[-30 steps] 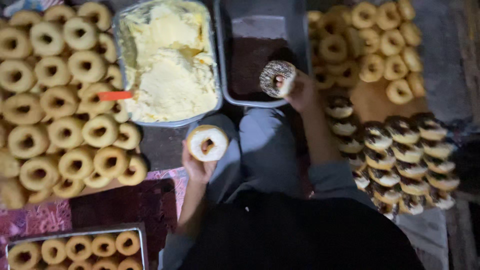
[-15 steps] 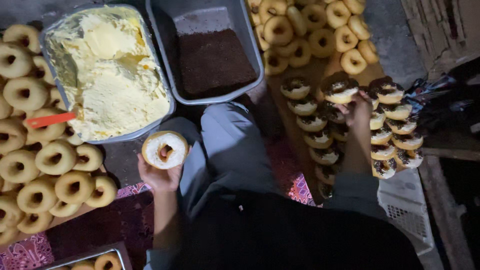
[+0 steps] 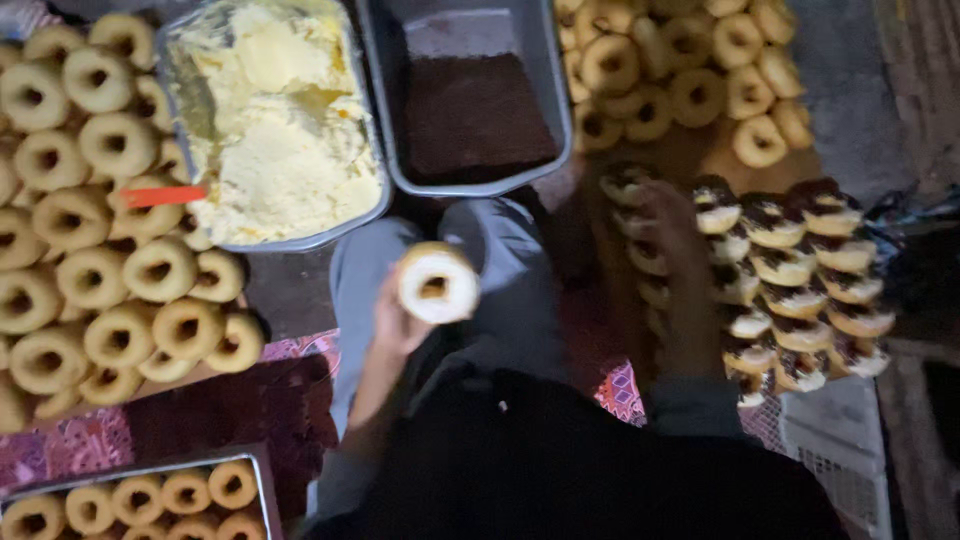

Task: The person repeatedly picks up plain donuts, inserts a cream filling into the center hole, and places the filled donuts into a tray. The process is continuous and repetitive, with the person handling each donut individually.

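Here, your left hand [image 3: 392, 325] held one cream-covered doughnut [image 3: 437, 284] near the middle of the frame, the fingers closed around its lower edge and the white side turned up to you. It had cream but no dark topping yet. Your right hand [image 3: 668, 215] was stretched to the right of centre, over the rows of finished doughnuts [image 3: 800, 270]; it was blurred, so I cannot tell if it was open or gripping something.

At the top, left of centre, stood the tub of yellow cream [image 3: 275, 120] with an orange-handled tool [image 3: 165, 195] at its left rim, and beside it, at top centre, the grey tray of dark crumbs [image 3: 470, 110].

As I judge it, much work was left. Many plain doughnuts [image 3: 90, 250] filled the left side, more lay at the upper right [image 3: 680, 70], and another tray of plain ones [image 3: 150, 495] was at the lower left. The finished ones with dark topping were only a smaller group at the right.
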